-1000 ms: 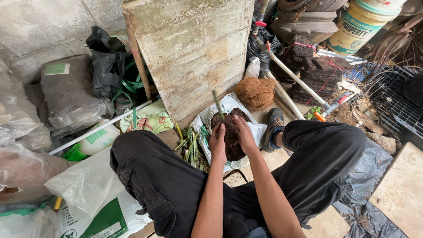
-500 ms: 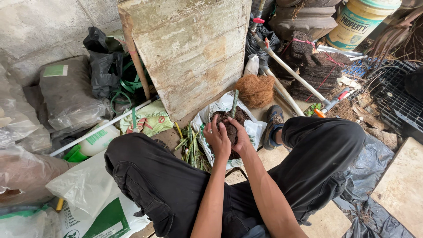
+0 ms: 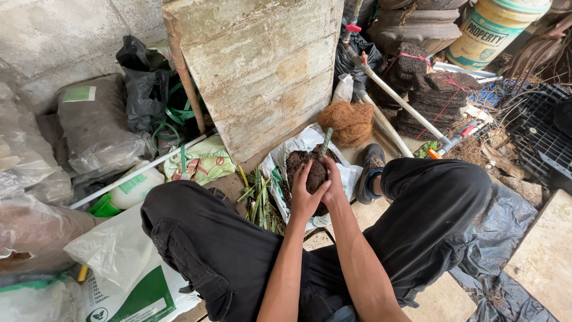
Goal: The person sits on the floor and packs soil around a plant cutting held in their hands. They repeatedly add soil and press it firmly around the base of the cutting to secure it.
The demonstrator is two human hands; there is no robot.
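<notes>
Grip: both hands closed around one dark soil ball [image 3: 316,174] with a green stem [image 3: 325,141] sticking up from it; left hand [image 3: 305,197] cupping its near side, right hand [image 3: 335,186] pressed against its right side. Ball held low between the knees, above an open white plastic bag [image 3: 298,146] of dark soil on the floor.

Floor: pale concrete slabs [image 3: 545,256], partly covered with black plastic sheet [image 3: 506,220].

Surroundings: weathered wooden board [image 3: 262,71] leaning against a grey wall [image 3: 53,42]; brown coconut fibre clump [image 3: 350,122]; cut green leaves [image 3: 259,203]; white pipes [image 3: 393,95]; filled sacks [image 3: 95,122] at left; yellow bucket [image 3: 494,27] at upper right.
</notes>
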